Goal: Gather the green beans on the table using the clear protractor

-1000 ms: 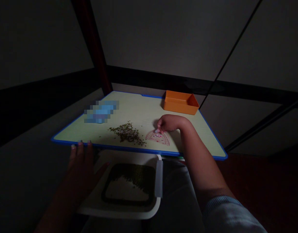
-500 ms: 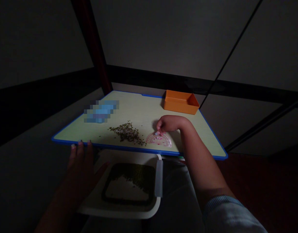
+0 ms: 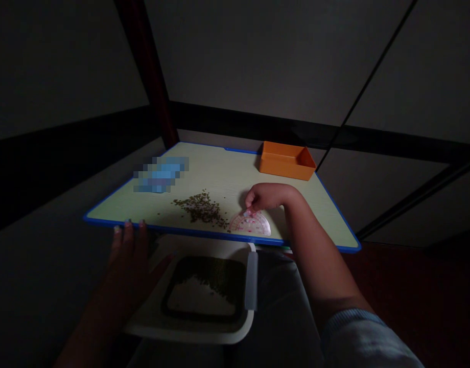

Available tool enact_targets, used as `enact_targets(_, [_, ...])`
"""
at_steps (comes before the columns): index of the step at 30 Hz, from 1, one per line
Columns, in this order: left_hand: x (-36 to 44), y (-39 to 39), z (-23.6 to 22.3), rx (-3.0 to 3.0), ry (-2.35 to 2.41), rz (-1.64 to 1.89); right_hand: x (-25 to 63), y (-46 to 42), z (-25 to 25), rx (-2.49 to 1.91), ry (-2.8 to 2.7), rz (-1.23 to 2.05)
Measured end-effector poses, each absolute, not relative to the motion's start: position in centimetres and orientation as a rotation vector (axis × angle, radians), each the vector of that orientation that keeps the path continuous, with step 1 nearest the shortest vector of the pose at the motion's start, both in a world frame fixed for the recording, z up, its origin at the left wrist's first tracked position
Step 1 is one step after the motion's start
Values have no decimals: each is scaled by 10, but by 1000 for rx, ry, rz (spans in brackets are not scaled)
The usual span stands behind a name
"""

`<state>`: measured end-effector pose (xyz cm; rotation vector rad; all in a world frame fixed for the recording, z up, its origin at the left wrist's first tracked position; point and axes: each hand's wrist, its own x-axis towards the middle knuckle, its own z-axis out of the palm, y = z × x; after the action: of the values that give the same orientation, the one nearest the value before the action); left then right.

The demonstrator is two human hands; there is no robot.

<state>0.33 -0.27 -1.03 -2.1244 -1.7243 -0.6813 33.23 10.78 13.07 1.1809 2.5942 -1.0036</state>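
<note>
My right hand (image 3: 266,196) pinches the curved upper edge of a clear pink protractor (image 3: 254,225), which is on the pale board (image 3: 223,176) near its front edge. Just left of the protractor lies a scattered pile of small dark green beans (image 3: 202,207). My left hand (image 3: 130,260) has its fingers spread, with the fingertips at the board's blue front edge. Below that edge, a white plastic container (image 3: 240,335) with a grey side clip holds more green beans (image 3: 219,273) over part of its bottom. The left hand lies over the container's left side.
An orange open box (image 3: 284,166) stands at the board's back right corner. A blurred blue item (image 3: 162,176) lies at the left of the board. Dim panelled walls (image 3: 250,61) and a dark red post (image 3: 154,76) rise behind.
The protractor has shifted slightly toward the front edge and left, and its right part now catches a bright glare. My right hand moved a little with it; my left hand stays in place.
</note>
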Motion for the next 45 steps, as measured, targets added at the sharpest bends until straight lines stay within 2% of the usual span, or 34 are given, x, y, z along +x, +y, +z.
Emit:
enact_targets(14, [2,-3,-13,-2115,-1711,-671,332,109,130,1044,2583,-1149])
enact_targets(28, [4,-3,-9,-2096,-1703,-688,329,108,129,1104,2631,-1073])
enact_targets(37, [4,-3,-9,-2102,-1655,-698,330,108,130,1032,2640,-1211])
enact_targets(45, [6,-4,-7,-2104,-1704,-688,326,106,129,1059,2665,-1143])
